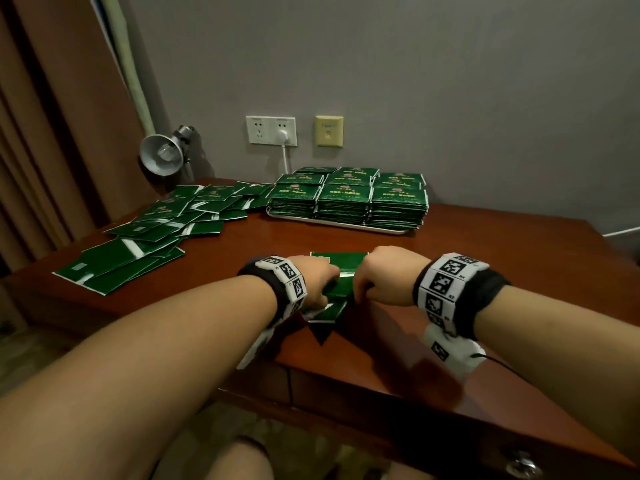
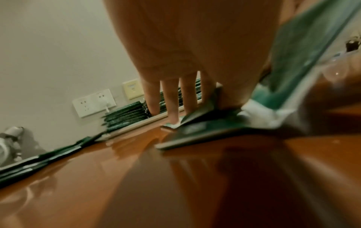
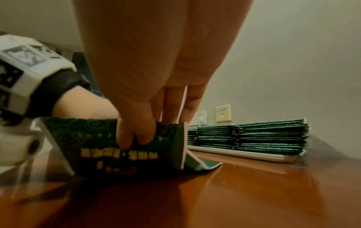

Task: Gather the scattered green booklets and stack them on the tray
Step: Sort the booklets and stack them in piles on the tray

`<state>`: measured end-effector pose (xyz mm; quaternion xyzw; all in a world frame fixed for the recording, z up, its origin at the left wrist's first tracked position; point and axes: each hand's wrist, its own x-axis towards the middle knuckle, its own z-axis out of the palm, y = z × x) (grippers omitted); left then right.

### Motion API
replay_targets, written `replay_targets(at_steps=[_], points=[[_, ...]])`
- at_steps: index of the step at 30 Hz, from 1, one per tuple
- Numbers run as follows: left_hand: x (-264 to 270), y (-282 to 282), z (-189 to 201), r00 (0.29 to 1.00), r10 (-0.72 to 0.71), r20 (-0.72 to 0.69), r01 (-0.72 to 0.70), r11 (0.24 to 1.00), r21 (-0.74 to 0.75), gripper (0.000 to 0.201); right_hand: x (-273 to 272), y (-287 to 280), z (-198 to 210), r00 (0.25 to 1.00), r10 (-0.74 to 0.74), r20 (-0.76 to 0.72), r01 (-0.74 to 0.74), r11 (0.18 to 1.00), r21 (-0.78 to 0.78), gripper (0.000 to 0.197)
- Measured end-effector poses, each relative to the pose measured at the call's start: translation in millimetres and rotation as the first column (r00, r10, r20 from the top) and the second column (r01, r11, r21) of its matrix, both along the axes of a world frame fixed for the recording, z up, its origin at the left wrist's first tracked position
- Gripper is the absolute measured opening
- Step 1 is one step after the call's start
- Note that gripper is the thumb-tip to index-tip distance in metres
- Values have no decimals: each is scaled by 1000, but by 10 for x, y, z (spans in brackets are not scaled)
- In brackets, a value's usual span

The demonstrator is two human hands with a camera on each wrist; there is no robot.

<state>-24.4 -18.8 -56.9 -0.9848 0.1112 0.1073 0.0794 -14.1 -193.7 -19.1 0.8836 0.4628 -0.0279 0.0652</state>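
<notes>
Both hands [image 1: 341,282] cover most of the gripped booklets [image 1: 341,263], count unclear.

Right hand [image 3: 156,77] gripping an upright green booklet [image 3: 101,148] at frame centre.
Left hand [image 3: 86,104] behind at left; stacked booklets [image 3: 254,135] on tray [image 3: 244,153], right of centre.

Glossy polished reddish wood table [image 1: 450,258], glossy printed paper green booklets [image 1: 138,230] at frame left, smooth pale tray [image 1: 346,226], dull grey metal lamp shade [image 1: 161,154], matt grey wall [image 1: 450,81], brown cloth curtain [image 1: 41,133], smooth white plastic socket plate [image 1: 271,130].
</notes>
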Motion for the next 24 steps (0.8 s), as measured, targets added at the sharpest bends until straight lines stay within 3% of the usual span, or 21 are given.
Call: replay_targets(at_steps=[4, 8, 11, 15, 17, 20, 24], points=[[-91, 83, 160, 992, 76, 105, -83, 994, 69, 13, -28, -24, 91, 999, -16, -42, 21, 995, 99, 24], [-143, 306, 351, 949, 257, 181, -250, 966, -60, 8, 13, 62, 131, 984, -106, -147, 135, 969, 208, 21], [-177, 428, 361, 922, 354, 157, -346, 935, -75, 19, 45, 191, 35, 966, -199, -167, 217, 971, 102, 17], [-189, 519, 161, 881, 464, 93, -457, 885, -90, 40, 74, 366, -160, 974, -213, -70, 210, 977, -47, 34], [-186, 574, 81, 890, 438, 122, -422, 896, -137, 52, 89, 437, -235, 976, -211, -51, 207, 976, -74, 43], [-192, 614, -3, 951, 281, 127, -263, 955, -139, 57, 99, 513, -326, 965, -255, -62, 248, 964, -96, 45], [-193, 578, -75, 987, 158, 26, -158, 987, -24, 57, 106, 539, -321, 934, -357, -6, 354, 926, -131, 58]])
